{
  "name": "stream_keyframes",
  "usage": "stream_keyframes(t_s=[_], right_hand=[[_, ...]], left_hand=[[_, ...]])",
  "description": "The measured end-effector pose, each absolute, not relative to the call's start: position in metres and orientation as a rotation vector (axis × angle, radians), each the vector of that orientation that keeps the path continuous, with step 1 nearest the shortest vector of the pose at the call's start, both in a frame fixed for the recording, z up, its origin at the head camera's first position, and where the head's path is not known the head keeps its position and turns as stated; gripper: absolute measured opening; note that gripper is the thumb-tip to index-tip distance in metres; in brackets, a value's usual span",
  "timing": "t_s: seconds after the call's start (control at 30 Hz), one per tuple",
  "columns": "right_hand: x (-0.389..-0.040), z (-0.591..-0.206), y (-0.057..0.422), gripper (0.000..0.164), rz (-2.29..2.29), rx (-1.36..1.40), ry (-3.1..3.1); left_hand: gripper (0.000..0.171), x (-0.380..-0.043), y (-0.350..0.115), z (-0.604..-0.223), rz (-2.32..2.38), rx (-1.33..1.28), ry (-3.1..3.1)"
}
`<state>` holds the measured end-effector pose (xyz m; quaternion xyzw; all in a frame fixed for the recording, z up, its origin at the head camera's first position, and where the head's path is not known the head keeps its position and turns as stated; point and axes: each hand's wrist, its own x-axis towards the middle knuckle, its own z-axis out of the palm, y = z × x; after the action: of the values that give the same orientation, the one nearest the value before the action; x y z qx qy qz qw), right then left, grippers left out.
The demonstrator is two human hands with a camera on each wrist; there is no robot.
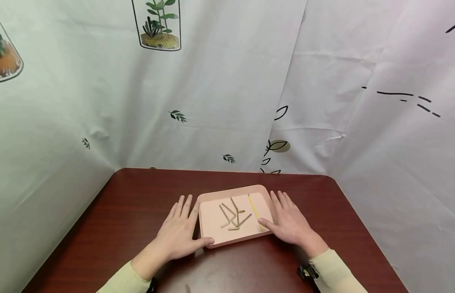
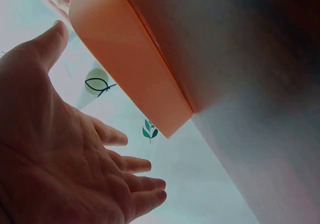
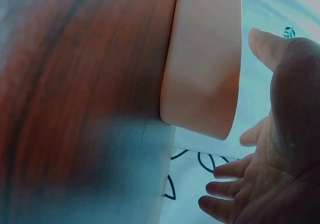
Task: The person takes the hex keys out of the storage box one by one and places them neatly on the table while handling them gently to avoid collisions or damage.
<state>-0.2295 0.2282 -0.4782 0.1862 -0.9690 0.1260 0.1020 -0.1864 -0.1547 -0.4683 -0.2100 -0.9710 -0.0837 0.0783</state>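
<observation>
White patterned cloth (image 1: 220, 93) surrounds a dark red counter (image 1: 139, 203). On it sits a pink tray (image 1: 212, 215) holding bent metal rods (image 1: 238, 219) and 1 yellow stick (image 1: 255, 211). Left hand (image 1: 179, 235) and right hand (image 1: 290, 219) flank it, fingers straight and spread, gripping nothing, thumbs over its rim.

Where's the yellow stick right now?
In the head view, the yellow stick lies along the right side of the tray, between the bent rods and the right hand, whose thumb partly overlaps it.
</observation>
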Motion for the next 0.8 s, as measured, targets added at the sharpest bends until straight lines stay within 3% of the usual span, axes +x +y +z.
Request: stream_keyframes(t_s=[0.8], right_hand=[[-0.242,-0.481,0.226,0.1,0.435,0.551,-2.893]], left_hand=[[0.125,-0.208,-0.134,-0.465,-0.239,-0.666,-2.904]])
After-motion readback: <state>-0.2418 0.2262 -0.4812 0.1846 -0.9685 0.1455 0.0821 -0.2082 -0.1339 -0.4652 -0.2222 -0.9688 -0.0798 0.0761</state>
